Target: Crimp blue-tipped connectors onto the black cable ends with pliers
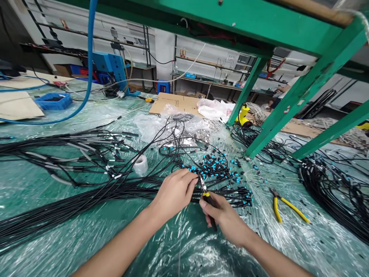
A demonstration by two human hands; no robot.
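Note:
My right hand (223,215) is closed round the black and yellow handles of a pair of pliers (203,187), whose jaws point up and away from me. Beside the jaws, my left hand (176,188) is pinched at the fingertips around a thin black cable whose end is at the jaws. Just beyond both hands lies a heap of small black and blue connector pieces (215,165). A long bundle of black cables (86,207) runs in from the left and passes under my left hand, its blue-tipped ends (245,197) fanning out to the right.
Yellow-handled cutters (276,206) lie open at the right, near a coil of black cables (319,196). A white tape roll (140,165) stands among the cables. Green frame legs (276,104) rise at the right. Cardboard (170,103) and a blue basket (54,101) are farther back.

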